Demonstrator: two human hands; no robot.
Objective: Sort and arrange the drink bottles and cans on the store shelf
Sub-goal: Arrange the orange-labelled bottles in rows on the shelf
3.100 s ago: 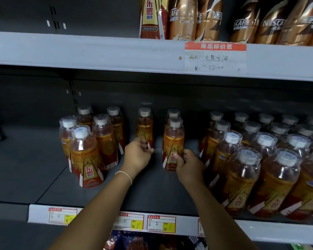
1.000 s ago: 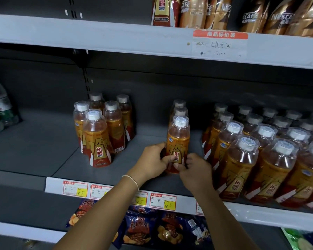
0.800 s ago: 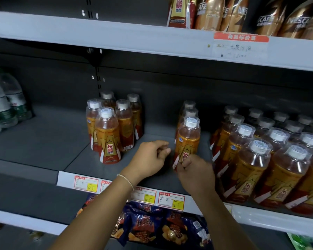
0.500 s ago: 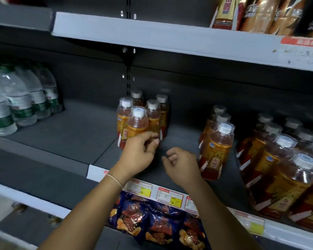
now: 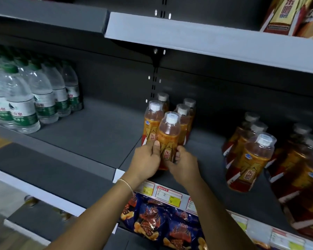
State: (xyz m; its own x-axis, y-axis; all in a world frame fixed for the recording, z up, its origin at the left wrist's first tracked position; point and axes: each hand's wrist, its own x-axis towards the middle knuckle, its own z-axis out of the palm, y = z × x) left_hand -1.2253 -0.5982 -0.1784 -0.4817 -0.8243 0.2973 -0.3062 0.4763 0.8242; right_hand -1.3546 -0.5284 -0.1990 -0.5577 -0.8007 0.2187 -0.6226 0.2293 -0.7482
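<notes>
We see the front orange bottle [image 5: 168,139] upright on the shelf [image 5: 90,134], gripped low by left hand [image 5: 146,161] and right hand [image 5: 183,164]. Behind that grip, four bottles [image 5: 182,114] cluster, seemingly touching; right-hand fingertips are hidden.

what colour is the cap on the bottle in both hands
White cap, under a clear overcap, on the front bottle; seen in the head view.

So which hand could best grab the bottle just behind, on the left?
Left, probably: the left hand lies right beside that left bottle, while the right hand grips the far side of the front bottle.
</notes>
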